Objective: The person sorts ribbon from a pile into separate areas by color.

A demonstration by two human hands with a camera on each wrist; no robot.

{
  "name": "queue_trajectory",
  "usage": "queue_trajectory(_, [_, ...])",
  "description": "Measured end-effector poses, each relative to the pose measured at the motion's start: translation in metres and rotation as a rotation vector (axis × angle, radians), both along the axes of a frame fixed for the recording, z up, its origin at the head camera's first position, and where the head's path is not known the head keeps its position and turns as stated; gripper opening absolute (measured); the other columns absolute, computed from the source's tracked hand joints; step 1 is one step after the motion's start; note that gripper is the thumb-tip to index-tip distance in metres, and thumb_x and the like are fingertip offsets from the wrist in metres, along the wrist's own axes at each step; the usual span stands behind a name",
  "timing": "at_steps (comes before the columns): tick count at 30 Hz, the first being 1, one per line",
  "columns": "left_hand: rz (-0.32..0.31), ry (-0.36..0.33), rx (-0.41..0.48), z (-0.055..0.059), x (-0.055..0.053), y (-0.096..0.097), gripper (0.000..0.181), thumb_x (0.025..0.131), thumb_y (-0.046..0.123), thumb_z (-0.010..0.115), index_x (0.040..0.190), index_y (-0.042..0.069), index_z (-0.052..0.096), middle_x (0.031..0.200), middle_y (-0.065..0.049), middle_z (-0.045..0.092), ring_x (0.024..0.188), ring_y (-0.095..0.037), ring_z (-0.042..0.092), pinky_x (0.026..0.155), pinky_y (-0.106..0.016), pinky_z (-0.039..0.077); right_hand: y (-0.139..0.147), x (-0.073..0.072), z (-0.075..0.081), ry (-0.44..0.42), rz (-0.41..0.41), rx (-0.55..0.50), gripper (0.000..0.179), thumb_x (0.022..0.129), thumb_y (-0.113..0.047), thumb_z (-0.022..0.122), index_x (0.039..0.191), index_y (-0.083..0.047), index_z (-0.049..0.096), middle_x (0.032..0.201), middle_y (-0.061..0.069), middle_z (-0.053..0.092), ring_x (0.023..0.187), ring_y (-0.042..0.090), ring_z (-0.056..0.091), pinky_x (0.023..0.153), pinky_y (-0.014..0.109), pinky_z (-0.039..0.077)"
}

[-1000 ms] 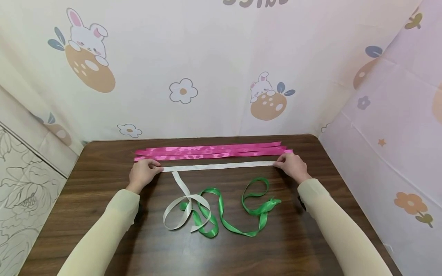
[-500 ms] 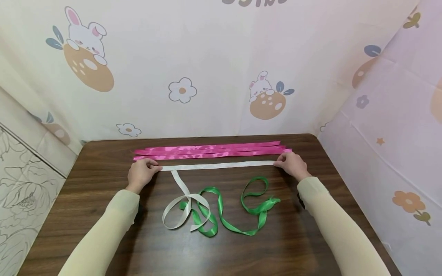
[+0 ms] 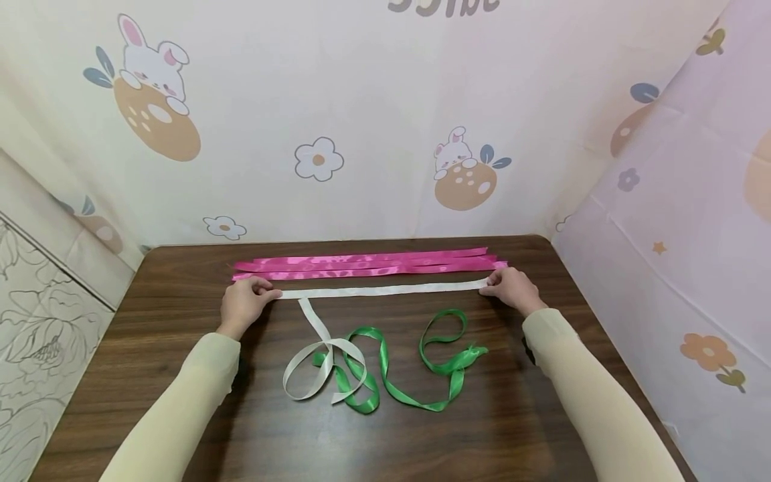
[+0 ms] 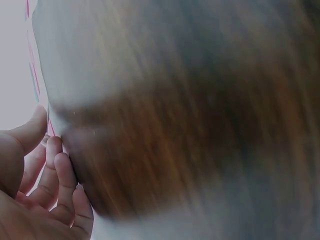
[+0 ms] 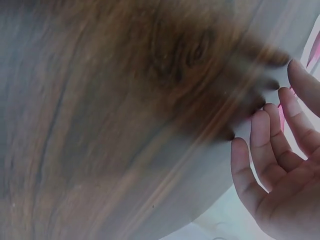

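A white ribbon strip (image 3: 379, 290) stretches nearly straight across the back half of the brown table. My left hand (image 3: 242, 304) pinches its left end between thumb and forefinger. At the other end, my right hand (image 3: 513, 289) holds the ribbon, which tilts up slightly at the fingertips. Several pink ribbon strips (image 3: 337, 274) lie side by side just behind it. In front lies a looped white ribbon (image 3: 316, 320), one tail reaching up near the strip. A crumpled green ribbon (image 3: 456, 385) winds partly underneath that loop. Both wrist views show fingertips low at the tabletop; the white strip is hidden there.
The wooden table (image 3: 385, 448) ends at a wall covering (image 3: 379, 187) printed with rabbits and flowers. Another patterned covering (image 3: 656, 261) borders the right side. A panel with line-drawn flowers (image 3: 48, 321) stands at the left.
My right hand has shifted slightly right, and the strip's right end now reaches further and tilts up. The left hand has barely moved; the other ribbons lie as before.
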State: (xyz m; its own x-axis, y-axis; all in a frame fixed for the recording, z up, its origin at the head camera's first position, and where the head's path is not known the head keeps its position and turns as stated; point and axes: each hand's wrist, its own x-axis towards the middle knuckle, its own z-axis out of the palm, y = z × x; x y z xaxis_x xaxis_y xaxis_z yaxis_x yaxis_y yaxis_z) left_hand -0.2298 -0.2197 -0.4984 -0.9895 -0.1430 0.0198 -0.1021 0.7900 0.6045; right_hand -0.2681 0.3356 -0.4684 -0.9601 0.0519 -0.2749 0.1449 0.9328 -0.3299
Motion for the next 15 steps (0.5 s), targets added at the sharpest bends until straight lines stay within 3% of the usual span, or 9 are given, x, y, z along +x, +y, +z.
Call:
queue_trajectory(8, [-0.017, 0.058, -0.013, 0.008, 0.008, -0.011, 0.034, 0.09, 0.032, 0.081, 0.106, 0.002, 0.076, 0.089, -0.017, 0.075, 0.083, -0.033, 0.065, 0.069, -0.036, 0.044, 0.007, 0.008, 0.01, -0.016, 0.008, -0.021, 0.038, 0.094, -0.037, 0.075, 0.113, -0.005, 0.071, 0.122, 0.022, 0.068, 0.106, 0.038, 0.061, 0.087, 0.057, 0.048])
queue_trajectory(15, [-0.008, 0.087, 0.003, 0.018, 0.014, -0.017, 0.036, 0.087, 0.034, 0.084, 0.106, 0.003, 0.077, 0.089, -0.016, 0.075, 0.081, -0.03, 0.066, 0.066, -0.031, 0.043, 0.009, 0.02, 0.028, 0.038, 0.014, -0.004, 0.043, 0.094, -0.041, 0.073, 0.119, -0.005, 0.068, 0.115, 0.02, 0.07, 0.105, 0.038, 0.062, 0.084, 0.059, 0.046])
